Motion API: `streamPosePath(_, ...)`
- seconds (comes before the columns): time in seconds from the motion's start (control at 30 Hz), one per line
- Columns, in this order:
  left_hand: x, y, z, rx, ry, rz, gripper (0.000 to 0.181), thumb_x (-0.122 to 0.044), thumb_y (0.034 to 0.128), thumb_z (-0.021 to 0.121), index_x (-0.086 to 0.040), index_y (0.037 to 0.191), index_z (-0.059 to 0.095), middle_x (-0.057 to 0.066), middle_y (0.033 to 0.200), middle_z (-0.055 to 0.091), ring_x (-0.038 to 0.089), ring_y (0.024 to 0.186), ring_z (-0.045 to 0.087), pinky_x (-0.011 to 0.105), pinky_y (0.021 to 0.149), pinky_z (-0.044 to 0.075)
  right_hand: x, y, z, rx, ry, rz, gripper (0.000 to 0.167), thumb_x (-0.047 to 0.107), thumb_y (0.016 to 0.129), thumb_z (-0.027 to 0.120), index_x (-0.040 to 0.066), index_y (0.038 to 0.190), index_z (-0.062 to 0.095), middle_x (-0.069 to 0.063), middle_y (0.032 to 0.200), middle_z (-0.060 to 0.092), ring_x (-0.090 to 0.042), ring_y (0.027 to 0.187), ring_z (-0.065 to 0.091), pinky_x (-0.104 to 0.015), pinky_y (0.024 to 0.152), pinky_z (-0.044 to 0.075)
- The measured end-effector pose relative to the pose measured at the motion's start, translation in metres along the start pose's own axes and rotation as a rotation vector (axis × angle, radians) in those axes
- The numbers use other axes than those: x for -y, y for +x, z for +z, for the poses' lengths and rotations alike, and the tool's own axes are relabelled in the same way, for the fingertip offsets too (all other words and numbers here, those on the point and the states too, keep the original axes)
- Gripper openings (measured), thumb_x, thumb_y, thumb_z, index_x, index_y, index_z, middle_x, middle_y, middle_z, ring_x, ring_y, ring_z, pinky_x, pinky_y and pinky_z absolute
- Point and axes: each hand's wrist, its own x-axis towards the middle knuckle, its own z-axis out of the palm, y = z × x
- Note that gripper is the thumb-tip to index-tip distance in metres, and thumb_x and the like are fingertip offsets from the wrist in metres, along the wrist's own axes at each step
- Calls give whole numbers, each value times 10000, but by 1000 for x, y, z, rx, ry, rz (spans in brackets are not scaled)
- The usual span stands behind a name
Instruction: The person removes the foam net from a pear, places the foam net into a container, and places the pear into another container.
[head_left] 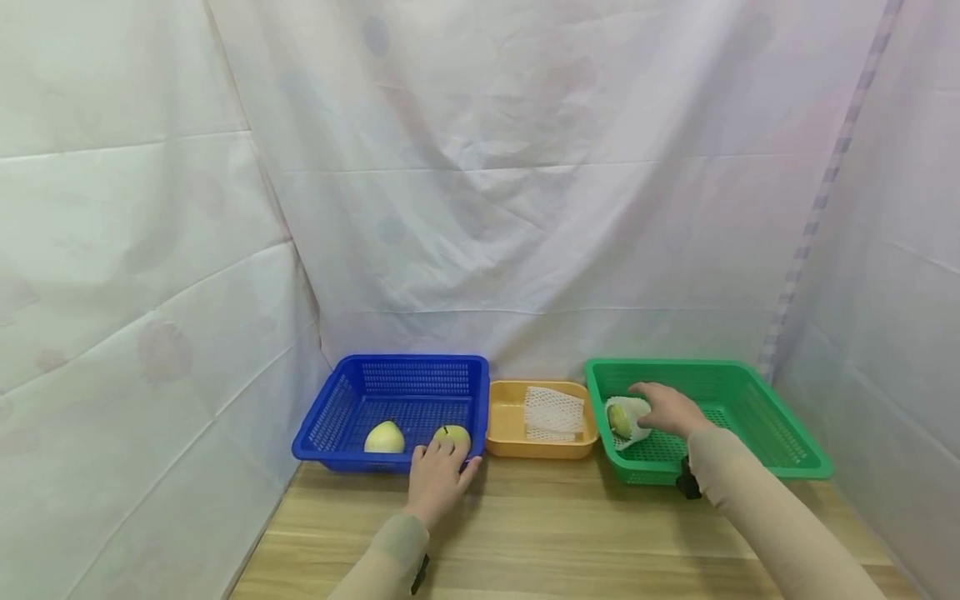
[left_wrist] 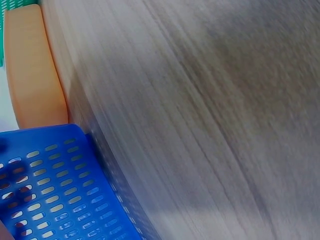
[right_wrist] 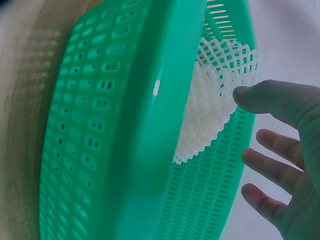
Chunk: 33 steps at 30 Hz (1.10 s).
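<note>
A: Where does the fruit lie?

B: A pear [head_left: 453, 434] sits in the blue basket [head_left: 416, 377], left of the tray [head_left: 506, 417] on the worktop [head_left: 525, 525], at the side nearest it; a second pear [head_left: 385, 437] lies farther left of the tray. White nets [head_left: 553, 414] rest inside the tray. Right of it, a netted pear [head_left: 619, 421] lies in the green basket [head_left: 772, 417], at the end closest to the tray.

A: And the hands?

B: Left of the tray, the left hand [head_left: 437, 483] reaches over the basket's rim, fingers at the nearer pear, thumb spread, with no grip to be seen. Right of the tray, the right hand [head_left: 667, 410] is released, fingers apart beside the netted pear; whether its thumb touches the net is unclear.

A: Which step is this?

B: Apparently one between pears: the netted one set down, the next being reached. The next move likely calls for a careful grip on that pear, then a net from the tray.

A: Any labels?

B: No brand or writing can be read.
</note>
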Motion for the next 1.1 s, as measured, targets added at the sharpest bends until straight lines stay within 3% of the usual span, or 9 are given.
streamPosePath(0.23,1,0,-1,-1,7,0,388,-511,970,490,-189,1081,676,26,899,600,247,894,531,459,769,388,-2,8,5,49,32,-3,642,37,787,724,34,1385,490,-259,1397,455,-476,1227,448,-473,727,492)
streamPosePath(0.5,1,0,3,38,30,-8,385,-534,973,464,-224,1100,654,27,962,616,251,971,545,466,804,391,-5,15,16,110,34,12,715,38,750,778,48,1400,481,-265,1404,441,-493,1196,460,-548,763,491)
streamPosePath(0.9,0,-2,6,28,14,-10,382,-532,974,463,-222,1081,659,23,948,617,248,967,541,478,825,389,-8,19,26,181,93,36,681,-66,769,695,70,1403,488,-262,1436,407,-508,1239,417,-400,657,481)
streamPosePath(1.1,1,-1,5,15,21,-8,406,-545,982,428,-224,1077,658,7,908,598,236,937,531,471,823,386,-10,20,28,184,58,-1,664,-46,763,724,39,1384,504,-294,1426,399,-531,1256,382,-481,738,505)
